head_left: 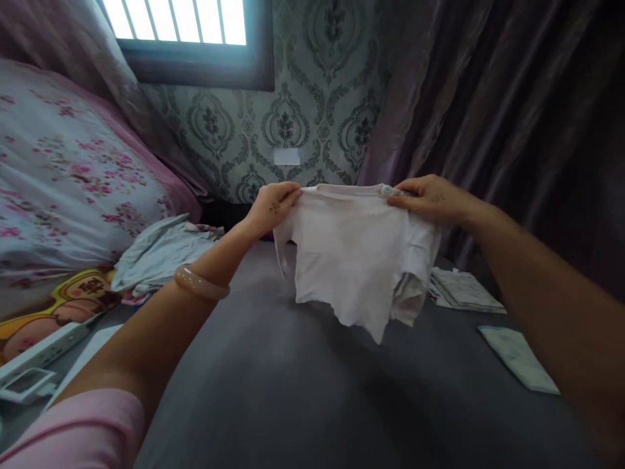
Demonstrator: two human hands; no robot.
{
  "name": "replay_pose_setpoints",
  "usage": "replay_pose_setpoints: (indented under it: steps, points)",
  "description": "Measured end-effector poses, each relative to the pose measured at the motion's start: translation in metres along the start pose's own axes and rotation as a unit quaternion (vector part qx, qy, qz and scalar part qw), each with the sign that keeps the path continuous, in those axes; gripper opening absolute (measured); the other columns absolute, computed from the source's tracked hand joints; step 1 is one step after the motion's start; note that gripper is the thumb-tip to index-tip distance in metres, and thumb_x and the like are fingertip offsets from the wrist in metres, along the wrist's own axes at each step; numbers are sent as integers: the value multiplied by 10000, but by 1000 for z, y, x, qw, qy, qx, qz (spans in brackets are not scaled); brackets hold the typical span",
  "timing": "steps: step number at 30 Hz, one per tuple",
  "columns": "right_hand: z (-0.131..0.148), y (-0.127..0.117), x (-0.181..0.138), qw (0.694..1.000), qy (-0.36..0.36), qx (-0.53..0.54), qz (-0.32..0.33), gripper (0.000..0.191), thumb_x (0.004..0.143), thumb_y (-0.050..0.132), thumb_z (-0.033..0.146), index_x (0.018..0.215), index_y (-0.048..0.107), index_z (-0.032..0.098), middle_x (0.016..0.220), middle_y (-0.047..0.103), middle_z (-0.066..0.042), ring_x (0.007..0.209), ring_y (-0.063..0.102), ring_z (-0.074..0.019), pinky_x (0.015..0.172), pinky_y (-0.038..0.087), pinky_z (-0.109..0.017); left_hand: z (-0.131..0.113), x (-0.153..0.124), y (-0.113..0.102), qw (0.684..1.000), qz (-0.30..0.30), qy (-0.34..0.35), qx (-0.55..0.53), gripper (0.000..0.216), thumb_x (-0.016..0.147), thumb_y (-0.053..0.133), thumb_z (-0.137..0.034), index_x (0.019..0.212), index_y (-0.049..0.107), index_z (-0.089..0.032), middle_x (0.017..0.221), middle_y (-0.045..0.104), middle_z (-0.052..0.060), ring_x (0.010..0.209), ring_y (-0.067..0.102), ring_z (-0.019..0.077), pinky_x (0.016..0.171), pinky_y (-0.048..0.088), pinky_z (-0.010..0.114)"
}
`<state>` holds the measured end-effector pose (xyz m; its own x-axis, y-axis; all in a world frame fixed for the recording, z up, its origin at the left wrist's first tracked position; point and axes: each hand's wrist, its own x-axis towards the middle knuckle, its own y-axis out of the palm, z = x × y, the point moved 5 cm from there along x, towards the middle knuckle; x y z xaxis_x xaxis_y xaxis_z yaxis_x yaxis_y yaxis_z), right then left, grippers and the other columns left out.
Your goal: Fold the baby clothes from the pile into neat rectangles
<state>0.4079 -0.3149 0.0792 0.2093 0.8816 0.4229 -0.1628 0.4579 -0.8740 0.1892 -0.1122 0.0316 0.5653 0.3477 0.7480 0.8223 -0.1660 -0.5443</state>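
Note:
A small white long-sleeved shirt hangs in the air over a grey bed sheet, held by its shoulders. My left hand pinches the left shoulder beside the neckband, and that side's sleeve dangles below my fingers. At the other shoulder, near a small snap button, my right hand is closed on the fabric. The lower hem falls unevenly, and the right sleeve bunches behind the body of the shirt. A pale bangle circles my left wrist.
Crumpled light clothes lie on the left near a floral cover, a yellow cartoon cushion and a white power strip. Folded clothes and a flat folded pale cloth rest on the right. Dark curtains hang behind.

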Motion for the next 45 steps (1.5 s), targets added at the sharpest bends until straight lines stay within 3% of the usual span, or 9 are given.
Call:
replay_pose_setpoints:
  steps: [5, 9, 14, 18, 23, 27, 32, 42, 45]
  points:
    - [-10, 10, 3, 997, -19, -6, -72, 471, 807, 517, 645, 902, 723, 233, 747, 686, -22, 714, 602, -205, 585, 412, -296, -11, 8, -8, 983, -21, 95, 156, 320, 904, 402, -313, 998, 672, -169, 857, 685, 51, 830, 624, 187, 758, 449, 274]
    - [-6, 17, 3, 996, -40, 4, -74, 448, 832, 511, 615, 917, 728, 233, 776, 700, -24, 743, 622, -204, 629, 429, -305, -11, 11, -12, 983, -20, 80, 165, 320, 890, 412, -316, 976, 679, -162, 827, 681, 53, 800, 622, 189, 753, 462, 298]
    - [-19, 24, 2, 996, 4, 86, 37, 387, 786, 582, 606, 829, 739, 254, 741, 708, -31, 669, 631, -183, 575, 466, -311, 1, 16, -21, 992, 116, -28, 36, 279, 833, 509, -359, 871, 708, -168, 632, 629, 30, 619, 598, 159, 595, 479, 278]
    - [-25, 25, 6, 997, 30, 72, 20, 347, 762, 627, 582, 772, 740, 254, 679, 693, -32, 643, 629, -179, 569, 482, -319, 8, 17, -17, 972, 224, -68, -22, 220, 785, 585, -344, 841, 727, -185, 668, 657, 50, 598, 612, 169, 557, 485, 291]
    - [-4, 33, 17, 995, -9, 85, -55, 409, 769, 598, 614, 761, 735, 229, 675, 683, -25, 660, 623, -198, 539, 454, -294, 1, 20, -8, 996, 51, -63, 44, 266, 816, 517, -351, 851, 712, -174, 658, 650, 39, 715, 621, 192, 604, 481, 273]
    - [1, 46, 17, 984, -15, 149, 97, 386, 697, 661, 617, 790, 739, 250, 678, 687, -14, 636, 617, -177, 532, 457, -284, 3, 15, 6, 987, 146, -70, 6, 252, 763, 588, -383, 792, 715, -167, 622, 632, 34, 629, 583, 168, 567, 469, 269]
    - [-9, 40, 18, 985, 22, 171, 26, 399, 687, 666, 625, 783, 730, 243, 691, 688, -19, 656, 620, -169, 543, 460, -279, 18, 18, 0, 993, 76, -85, 12, 265, 772, 533, -349, 772, 708, -150, 563, 571, 4, 539, 499, 121, 517, 410, 229]
    - [-26, 55, 27, 990, 5, 136, 30, 477, 720, 585, 700, 813, 722, 253, 772, 709, -25, 719, 630, -212, 593, 479, -308, 20, 14, 1, 991, 27, -53, 122, 260, 791, 491, -266, 828, 719, -145, 669, 652, 33, 679, 569, 166, 633, 435, 253]
    - [-17, 47, 26, 997, -8, 72, -37, 489, 790, 522, 678, 866, 722, 239, 802, 717, -36, 766, 638, -239, 643, 487, -335, 12, 14, -2, 990, 4, -20, 142, 256, 840, 475, -272, 871, 708, -169, 754, 688, 51, 776, 616, 196, 720, 463, 277]
